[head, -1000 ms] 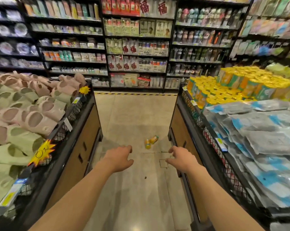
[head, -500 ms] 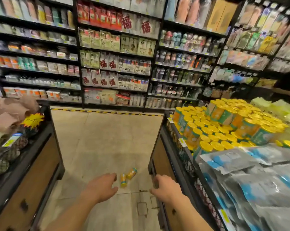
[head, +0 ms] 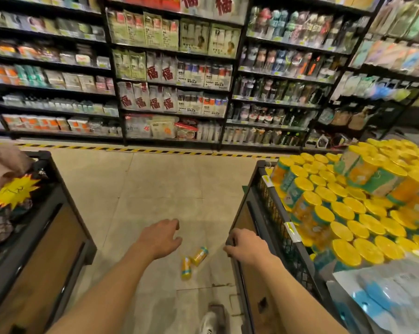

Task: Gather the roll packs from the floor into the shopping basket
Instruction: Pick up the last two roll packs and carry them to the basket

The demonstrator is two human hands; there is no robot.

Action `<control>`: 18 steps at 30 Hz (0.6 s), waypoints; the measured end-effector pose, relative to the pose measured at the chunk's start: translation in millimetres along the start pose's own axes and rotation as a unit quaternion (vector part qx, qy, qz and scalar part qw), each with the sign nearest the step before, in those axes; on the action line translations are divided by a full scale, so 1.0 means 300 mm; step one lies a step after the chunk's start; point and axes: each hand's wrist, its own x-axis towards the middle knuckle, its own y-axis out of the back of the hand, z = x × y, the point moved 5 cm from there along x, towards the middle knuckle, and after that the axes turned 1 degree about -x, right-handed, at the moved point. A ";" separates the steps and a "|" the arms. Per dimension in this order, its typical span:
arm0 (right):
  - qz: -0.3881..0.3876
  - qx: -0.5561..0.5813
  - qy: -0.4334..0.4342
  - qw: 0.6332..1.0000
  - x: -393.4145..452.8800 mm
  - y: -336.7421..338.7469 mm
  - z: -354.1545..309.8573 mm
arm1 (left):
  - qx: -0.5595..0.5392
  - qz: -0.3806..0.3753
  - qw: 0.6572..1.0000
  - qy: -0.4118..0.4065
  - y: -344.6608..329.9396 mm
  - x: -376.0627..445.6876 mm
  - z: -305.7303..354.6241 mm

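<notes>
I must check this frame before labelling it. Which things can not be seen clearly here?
All from the head view:
- Shopping basket: nowhere in the frame, so its place is unknown.
- Two roll packs on the floor: too small and blurred to read the labels.
- Left hand and right hand: seen from the back, so the fingertips are hidden; neither holds a pack.
- Shoe: cut off by the bottom edge.
- Shelf goods: motion-blurred.

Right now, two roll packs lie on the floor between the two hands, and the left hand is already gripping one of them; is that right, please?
Not quite. The head view shows two roll packs on the floor between the hands, but the left hand grips neither: it hovers above them, fingers loosely curled and holding nothing. The right hand holds nothing either.
</notes>
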 end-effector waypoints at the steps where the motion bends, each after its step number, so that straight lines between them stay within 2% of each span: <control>1: -0.003 0.003 0.004 1.000 0.063 0.013 0.010 | 0.002 0.000 1.000 0.003 0.007 0.051 0.000; 10: -0.025 0.010 0.053 0.998 0.569 0.142 0.075 | 0.028 -0.003 0.998 0.052 0.104 0.462 0.022; 18: -0.071 0.066 0.015 0.995 0.820 0.148 0.138 | 0.018 -0.024 0.997 0.074 0.078 0.723 0.007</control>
